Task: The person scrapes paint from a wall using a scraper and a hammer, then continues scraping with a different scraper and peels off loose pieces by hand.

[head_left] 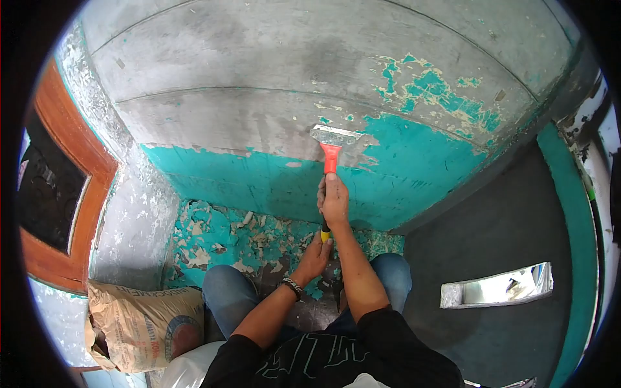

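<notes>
A scraper (331,155) with a wide metal blade, a red neck and a black and yellow handle lies against the wall, its blade on the bare grey part just above the turquoise paint (414,155). My right hand (334,202) is closed round the upper handle, below the red neck. Lower down, my left hand (314,257) holds the yellow end of the handle, with a bracelet on that wrist. Ragged turquoise patches (430,90) remain higher on the wall at the right.
Peeled paint flakes (213,236) cover the floor at the wall's foot. A brown paper sack (145,326) stands at the lower left, below a wooden-framed window (74,258). On the right, a dark grey wall (491,246) has a rectangular opening (495,286).
</notes>
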The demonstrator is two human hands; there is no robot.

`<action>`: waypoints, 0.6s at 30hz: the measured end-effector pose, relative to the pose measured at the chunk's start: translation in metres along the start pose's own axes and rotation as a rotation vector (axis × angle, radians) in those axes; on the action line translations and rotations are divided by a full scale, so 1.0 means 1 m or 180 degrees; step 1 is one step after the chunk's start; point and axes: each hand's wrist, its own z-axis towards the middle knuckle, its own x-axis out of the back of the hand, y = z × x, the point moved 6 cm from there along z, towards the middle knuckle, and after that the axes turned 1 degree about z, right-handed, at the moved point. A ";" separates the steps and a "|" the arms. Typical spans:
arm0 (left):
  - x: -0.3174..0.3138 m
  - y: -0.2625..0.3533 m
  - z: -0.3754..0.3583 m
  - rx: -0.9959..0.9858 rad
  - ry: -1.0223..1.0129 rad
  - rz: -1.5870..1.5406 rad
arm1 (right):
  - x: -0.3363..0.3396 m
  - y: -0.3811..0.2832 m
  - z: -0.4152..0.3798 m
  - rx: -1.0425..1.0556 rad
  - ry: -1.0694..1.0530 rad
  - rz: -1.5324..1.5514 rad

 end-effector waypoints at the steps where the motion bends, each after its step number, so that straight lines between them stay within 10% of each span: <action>1: -0.004 0.000 -0.001 0.0000 -0.0012 -0.0011 | 0.002 0.000 -0.001 0.0000 0.0011 -0.0012; 18: 0.005 -0.007 0.000 0.0044 -0.0004 0.0020 | -0.003 0.013 0.003 0.0138 0.0079 -0.0213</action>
